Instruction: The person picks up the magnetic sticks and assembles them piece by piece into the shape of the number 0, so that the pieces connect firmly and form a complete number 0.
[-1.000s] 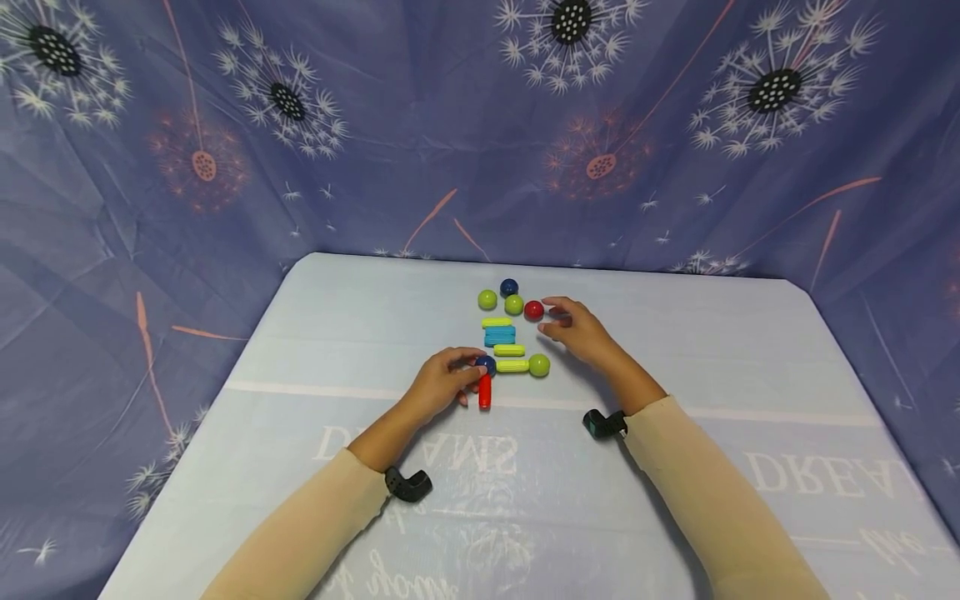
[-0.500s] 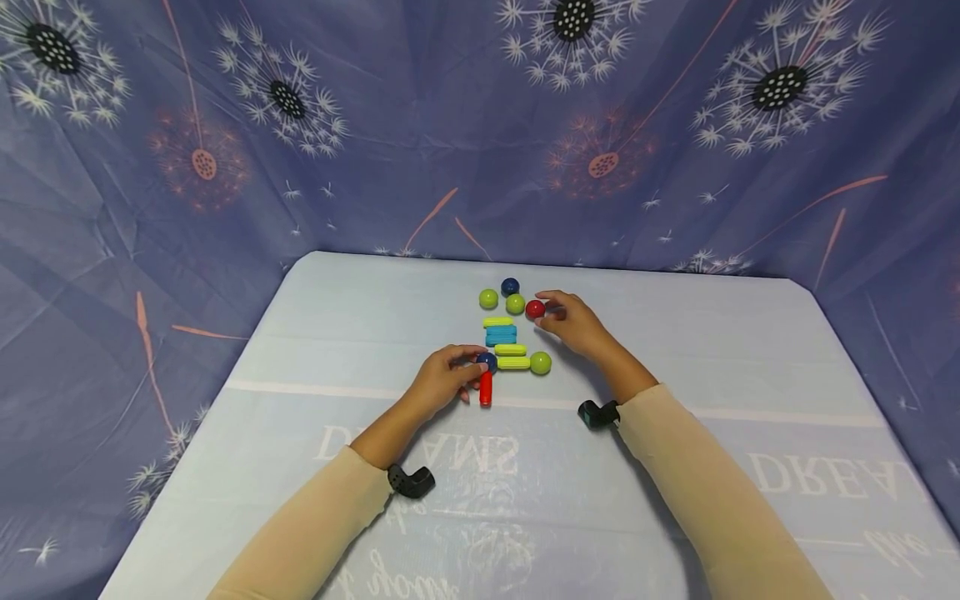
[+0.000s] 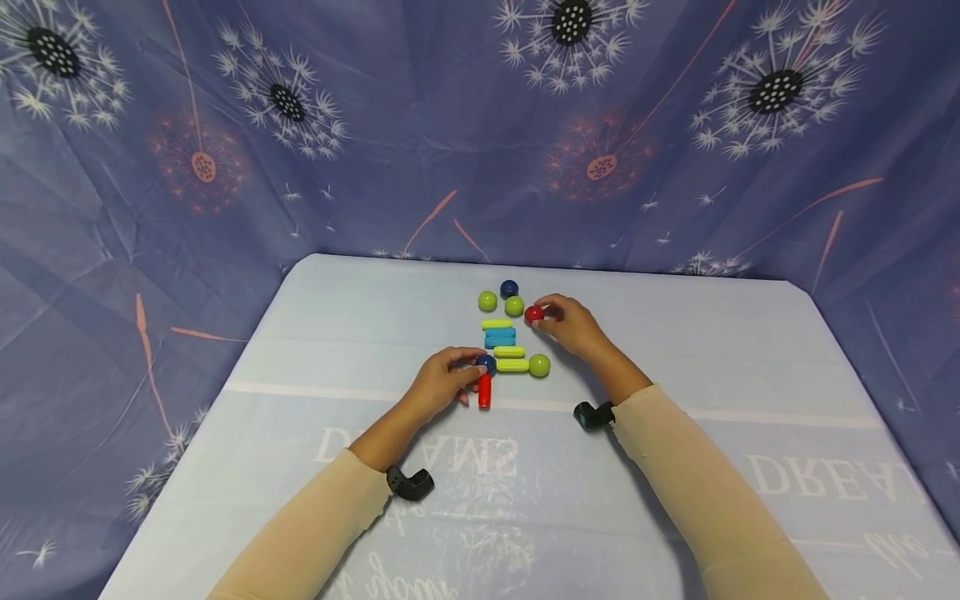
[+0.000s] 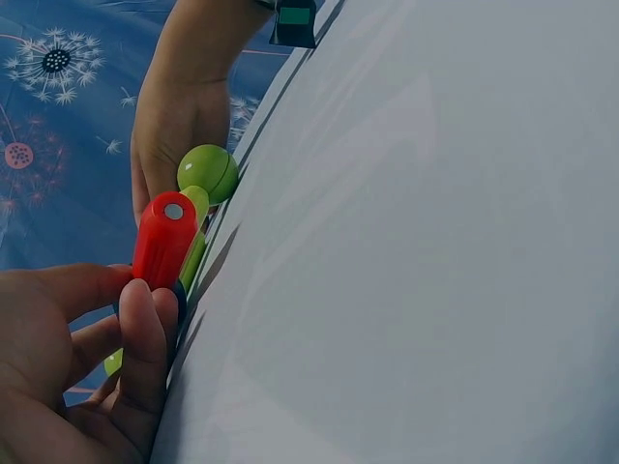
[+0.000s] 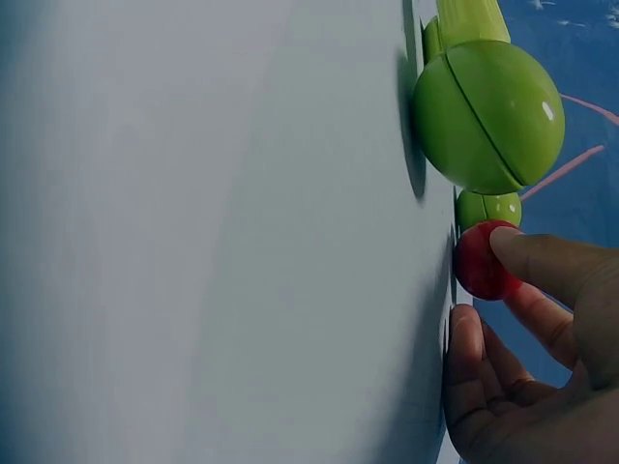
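My left hand (image 3: 438,385) pinches a dark blue ball (image 3: 487,363) between thumb and fingers. A red rod (image 3: 485,392) sticks out from that ball toward me, and a yellow-green rod (image 3: 513,365) runs from it to the right, ending in a green ball (image 3: 539,365). In the left wrist view the red rod (image 4: 164,240) shows a round metal spot on its end. Farther back, my right hand (image 3: 573,327) pinches a red ball (image 3: 534,314); in the right wrist view the thumb lies on this red ball (image 5: 482,259).
Behind the joined pieces lie a yellow-green rod (image 3: 510,352), blue rods (image 3: 500,337) side by side and another yellow-green rod (image 3: 497,323). Two green balls (image 3: 487,301) and a dark blue ball (image 3: 509,288) sit beyond them on the white-covered table (image 3: 360,325). A patterned cloth (image 3: 420,125) hangs behind.
My right hand has moved left to the red ball, and its thumb and fingers have closed on it. The left hand keeps its hold on the blue ball.
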The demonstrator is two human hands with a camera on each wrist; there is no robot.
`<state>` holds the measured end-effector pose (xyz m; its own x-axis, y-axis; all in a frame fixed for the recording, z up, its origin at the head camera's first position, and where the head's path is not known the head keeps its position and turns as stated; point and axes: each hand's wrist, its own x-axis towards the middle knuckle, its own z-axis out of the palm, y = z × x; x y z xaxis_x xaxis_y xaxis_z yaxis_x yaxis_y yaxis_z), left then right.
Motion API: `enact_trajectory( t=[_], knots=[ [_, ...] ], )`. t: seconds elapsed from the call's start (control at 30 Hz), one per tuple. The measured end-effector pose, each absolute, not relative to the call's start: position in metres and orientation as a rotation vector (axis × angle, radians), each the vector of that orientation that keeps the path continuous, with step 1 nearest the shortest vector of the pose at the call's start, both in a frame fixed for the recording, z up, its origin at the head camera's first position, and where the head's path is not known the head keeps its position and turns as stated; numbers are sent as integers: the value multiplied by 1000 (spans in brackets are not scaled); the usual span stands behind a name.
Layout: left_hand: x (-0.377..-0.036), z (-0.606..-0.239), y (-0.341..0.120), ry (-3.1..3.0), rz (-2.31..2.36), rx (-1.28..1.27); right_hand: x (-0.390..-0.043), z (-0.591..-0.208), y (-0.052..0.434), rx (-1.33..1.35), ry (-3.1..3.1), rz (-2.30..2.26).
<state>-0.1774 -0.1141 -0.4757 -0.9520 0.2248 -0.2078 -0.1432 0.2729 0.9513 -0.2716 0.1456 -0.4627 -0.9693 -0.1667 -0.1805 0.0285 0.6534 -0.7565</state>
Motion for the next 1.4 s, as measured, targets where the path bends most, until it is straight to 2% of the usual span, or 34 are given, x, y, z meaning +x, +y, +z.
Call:
enact_trajectory(
  t=[0.57, 1.0, 1.4],
  knots=[
    [-176, -477, -115, 2251, 1743, 74, -258, -451, 151, -58, 2562, -1470],
    [-176, -474, -114, 2242, 1746, 73, -219, -421, 142, -153, 2521, -1569],
    [-175, -473, -114, 2252, 1739, 78, -187, -421, 132, -322, 2483, -1522]
  ],
)
